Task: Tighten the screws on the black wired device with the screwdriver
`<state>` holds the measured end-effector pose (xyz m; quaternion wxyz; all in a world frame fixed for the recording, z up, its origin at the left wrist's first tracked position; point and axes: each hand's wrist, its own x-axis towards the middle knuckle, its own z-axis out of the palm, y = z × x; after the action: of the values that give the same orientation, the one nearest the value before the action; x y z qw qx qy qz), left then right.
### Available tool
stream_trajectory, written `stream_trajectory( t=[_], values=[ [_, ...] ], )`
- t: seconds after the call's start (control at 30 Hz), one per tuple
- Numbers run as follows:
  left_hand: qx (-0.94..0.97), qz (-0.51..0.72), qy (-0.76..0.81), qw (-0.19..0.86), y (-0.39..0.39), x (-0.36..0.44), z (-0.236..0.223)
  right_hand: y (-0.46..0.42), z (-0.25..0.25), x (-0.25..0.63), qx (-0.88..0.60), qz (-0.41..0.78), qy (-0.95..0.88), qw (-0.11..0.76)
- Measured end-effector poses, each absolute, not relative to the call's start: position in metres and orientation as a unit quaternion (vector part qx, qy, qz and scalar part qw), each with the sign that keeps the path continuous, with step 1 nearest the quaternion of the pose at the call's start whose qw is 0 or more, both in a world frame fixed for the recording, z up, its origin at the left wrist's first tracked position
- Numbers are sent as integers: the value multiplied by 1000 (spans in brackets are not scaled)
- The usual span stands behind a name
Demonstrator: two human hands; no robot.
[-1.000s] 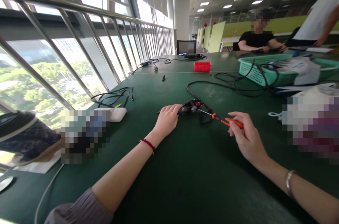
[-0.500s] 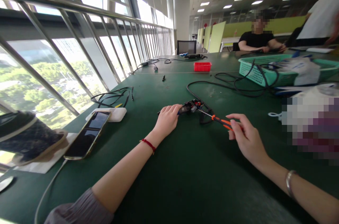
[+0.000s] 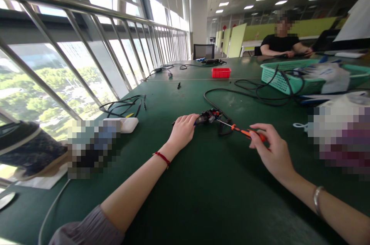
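Note:
My left hand (image 3: 182,131) is wrapped over the near end of a dark, cylindrical device (image 3: 206,117) lying on the green table (image 3: 196,195). The device's far end looks opened up, with small black and red parts showing; its exact kind I cannot make out. In my right hand (image 3: 273,148) is an orange-and-black screwdriver (image 3: 241,131), pinched by its handle between thumb and fingers. The screwdriver's metal shaft slants left, its tip at the device's exposed end. A black cord (image 3: 212,97) runs close behind the device.
A red basket (image 3: 221,73) stands farther back. At the right are a green basket (image 3: 273,77) with cables and bags, and a blurred bag (image 3: 343,129). Left lie a coiled cable (image 3: 124,104), a white box (image 3: 129,124) and a blurred phone. A person (image 3: 280,44) sits across the table.
My right hand's fingers have shifted on the screwdriver handle, so more of its red end shows. My left hand and the device stay in place.

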<state>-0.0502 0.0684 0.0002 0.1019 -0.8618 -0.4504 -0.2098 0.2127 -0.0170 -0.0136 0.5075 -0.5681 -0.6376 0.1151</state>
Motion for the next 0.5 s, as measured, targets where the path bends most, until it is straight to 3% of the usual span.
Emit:
stream_trajectory(
  t=[0.13,0.37,0.5],
  values=[
    [-861,-210,-451,101,68,-50,1,-19,-13,213,-581,158,-643,472],
    [-863,-209,-449,100,69,-50,0,-16,-13,210,-553,84,-616,555],
    [-861,-213,-450,102,69,-50,-1,-17,-13,209,-533,68,-632,558]
  ],
)
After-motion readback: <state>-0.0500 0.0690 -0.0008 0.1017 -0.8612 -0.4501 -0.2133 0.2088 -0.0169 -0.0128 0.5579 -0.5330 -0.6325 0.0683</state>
